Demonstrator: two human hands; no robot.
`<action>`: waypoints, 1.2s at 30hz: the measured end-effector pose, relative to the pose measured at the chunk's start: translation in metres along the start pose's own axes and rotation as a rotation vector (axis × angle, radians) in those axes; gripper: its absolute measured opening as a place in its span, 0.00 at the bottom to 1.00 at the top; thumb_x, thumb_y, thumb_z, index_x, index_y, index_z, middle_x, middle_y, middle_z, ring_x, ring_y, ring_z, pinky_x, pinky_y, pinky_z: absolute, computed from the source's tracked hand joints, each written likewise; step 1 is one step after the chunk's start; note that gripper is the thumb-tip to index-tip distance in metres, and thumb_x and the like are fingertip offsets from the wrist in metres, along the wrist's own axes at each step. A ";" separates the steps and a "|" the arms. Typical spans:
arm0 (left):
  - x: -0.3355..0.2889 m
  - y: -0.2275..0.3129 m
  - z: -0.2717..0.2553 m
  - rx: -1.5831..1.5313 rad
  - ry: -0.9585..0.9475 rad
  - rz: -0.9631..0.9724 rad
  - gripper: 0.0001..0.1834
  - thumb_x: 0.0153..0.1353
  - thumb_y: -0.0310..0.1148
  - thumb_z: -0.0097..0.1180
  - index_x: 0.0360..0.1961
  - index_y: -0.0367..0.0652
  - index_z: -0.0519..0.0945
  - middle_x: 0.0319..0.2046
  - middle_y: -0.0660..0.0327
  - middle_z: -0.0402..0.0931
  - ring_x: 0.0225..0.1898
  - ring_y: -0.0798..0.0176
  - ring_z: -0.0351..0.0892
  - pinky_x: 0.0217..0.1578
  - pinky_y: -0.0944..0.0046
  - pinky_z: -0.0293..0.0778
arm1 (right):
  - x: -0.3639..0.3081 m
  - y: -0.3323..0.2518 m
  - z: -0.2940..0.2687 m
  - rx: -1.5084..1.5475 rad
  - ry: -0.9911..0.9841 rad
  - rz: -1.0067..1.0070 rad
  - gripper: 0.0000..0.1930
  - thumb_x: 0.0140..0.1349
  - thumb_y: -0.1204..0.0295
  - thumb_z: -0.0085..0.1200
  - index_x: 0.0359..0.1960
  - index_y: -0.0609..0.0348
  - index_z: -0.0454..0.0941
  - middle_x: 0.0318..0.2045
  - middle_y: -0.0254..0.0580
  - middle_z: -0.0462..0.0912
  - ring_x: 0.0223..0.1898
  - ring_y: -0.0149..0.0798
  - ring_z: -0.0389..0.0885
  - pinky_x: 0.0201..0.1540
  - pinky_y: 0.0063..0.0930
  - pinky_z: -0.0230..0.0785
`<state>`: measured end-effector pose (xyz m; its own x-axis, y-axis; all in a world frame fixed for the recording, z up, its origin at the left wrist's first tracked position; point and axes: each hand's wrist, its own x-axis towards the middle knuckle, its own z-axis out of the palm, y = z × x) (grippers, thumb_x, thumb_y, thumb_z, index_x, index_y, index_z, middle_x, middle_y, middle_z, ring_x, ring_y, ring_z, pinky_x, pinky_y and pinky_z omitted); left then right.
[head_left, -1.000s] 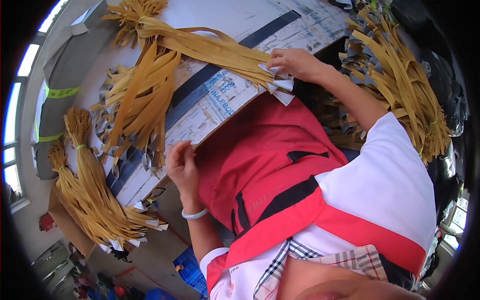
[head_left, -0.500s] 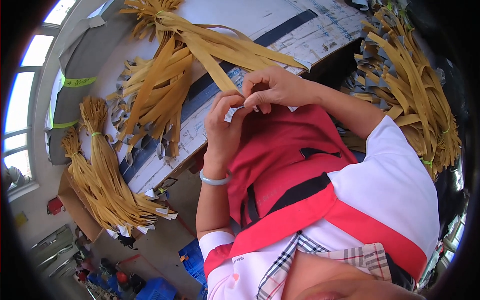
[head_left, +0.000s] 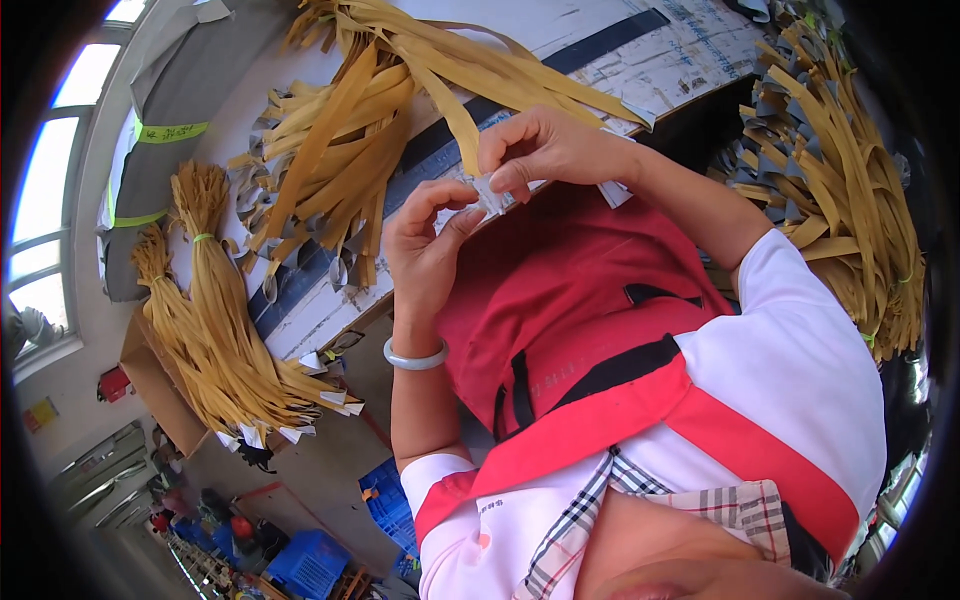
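While both hands [head_left: 425, 245] [head_left: 560, 150] pinch a tan strip's white tip [head_left: 489, 197], bundles [head_left: 370, 130] crowd the table [head_left: 700, 55].

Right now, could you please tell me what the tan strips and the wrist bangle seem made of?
The tan strips look like matte fabric or thin synthetic leather, as they bend and drape limply. The bangle looks rigid, pale and smooth, perhaps polished stone, glass or plastic.

The person wears a white short-sleeved shirt [head_left: 815, 330] with a plaid collar [head_left: 745, 515] — dark check one side, beige the other — and small dark print [head_left: 490, 504] near the left shoulder. Over it sits a red apron [head_left: 560, 265] with broad red straps [head_left: 590, 432] and black bands [head_left: 622, 377]. A pale bangle [head_left: 413, 361] rings the left wrist [head_left: 418, 337].
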<state>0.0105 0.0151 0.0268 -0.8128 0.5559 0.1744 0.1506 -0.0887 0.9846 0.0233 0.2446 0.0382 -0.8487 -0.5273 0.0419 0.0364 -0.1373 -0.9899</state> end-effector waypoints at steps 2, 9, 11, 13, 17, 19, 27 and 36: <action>-0.004 -0.007 0.008 0.000 0.040 0.016 0.13 0.52 0.13 0.63 0.40 0.35 0.80 0.39 0.62 0.78 0.41 0.68 0.76 0.45 0.69 0.71 | 0.003 0.001 -0.001 -0.007 0.033 -0.015 0.09 0.66 0.68 0.59 0.34 0.61 0.81 0.28 0.33 0.80 0.28 0.24 0.76 0.34 0.19 0.70; -0.007 -0.014 0.016 -0.154 0.100 -0.061 0.10 0.59 0.15 0.58 0.42 0.35 0.80 0.38 0.62 0.81 0.41 0.70 0.79 0.46 0.72 0.73 | 0.002 0.008 0.004 0.065 0.022 0.065 0.07 0.65 0.71 0.57 0.36 0.62 0.81 0.27 0.35 0.82 0.28 0.25 0.80 0.34 0.19 0.72; -0.008 -0.016 0.019 -0.207 0.135 -0.128 0.08 0.59 0.15 0.57 0.37 0.37 0.79 0.36 0.62 0.80 0.39 0.70 0.79 0.47 0.70 0.73 | 0.000 0.019 0.004 0.129 0.014 0.000 0.07 0.64 0.70 0.59 0.34 0.62 0.80 0.26 0.35 0.82 0.28 0.26 0.80 0.33 0.19 0.73; -0.015 -0.014 0.013 -0.188 0.111 -0.107 0.06 0.59 0.16 0.58 0.35 0.37 0.78 0.35 0.62 0.79 0.37 0.70 0.78 0.44 0.72 0.72 | 0.006 0.023 0.010 0.178 -0.050 -0.007 0.09 0.63 0.70 0.62 0.35 0.63 0.80 0.27 0.36 0.82 0.28 0.28 0.82 0.32 0.20 0.74; -0.011 -0.010 0.005 -0.095 0.136 -0.096 0.06 0.58 0.16 0.60 0.34 0.35 0.77 0.34 0.61 0.79 0.35 0.71 0.77 0.42 0.73 0.72 | 0.002 0.020 0.008 0.181 -0.067 -0.010 0.11 0.62 0.68 0.64 0.37 0.64 0.78 0.30 0.39 0.83 0.28 0.29 0.83 0.31 0.21 0.75; -0.006 -0.012 0.007 -0.039 0.129 -0.077 0.05 0.59 0.16 0.60 0.34 0.35 0.77 0.34 0.61 0.79 0.35 0.71 0.77 0.42 0.73 0.73 | -0.002 0.015 0.006 0.167 -0.026 0.020 0.11 0.61 0.69 0.64 0.34 0.64 0.76 0.30 0.41 0.83 0.28 0.30 0.83 0.31 0.24 0.75; -0.011 -0.023 0.037 0.171 0.380 0.056 0.04 0.64 0.19 0.58 0.39 0.35 0.76 0.34 0.63 0.77 0.37 0.71 0.77 0.42 0.71 0.74 | 0.005 0.043 0.027 -0.817 0.498 -0.445 0.06 0.60 0.73 0.58 0.34 0.59 0.74 0.32 0.44 0.78 0.32 0.45 0.81 0.33 0.29 0.72; -0.012 -0.013 0.010 -0.013 0.175 0.047 0.09 0.57 0.12 0.59 0.37 0.33 0.79 0.37 0.58 0.77 0.33 0.67 0.78 0.31 0.71 0.77 | -0.010 0.032 0.030 -0.009 0.324 -0.092 0.08 0.70 0.68 0.54 0.39 0.59 0.79 0.29 0.31 0.79 0.29 0.23 0.78 0.33 0.16 0.73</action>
<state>0.0242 0.0181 0.0116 -0.8907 0.3985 0.2186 0.1845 -0.1225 0.9752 0.0487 0.2204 0.0104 -0.9719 -0.2186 0.0876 -0.0519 -0.1641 -0.9851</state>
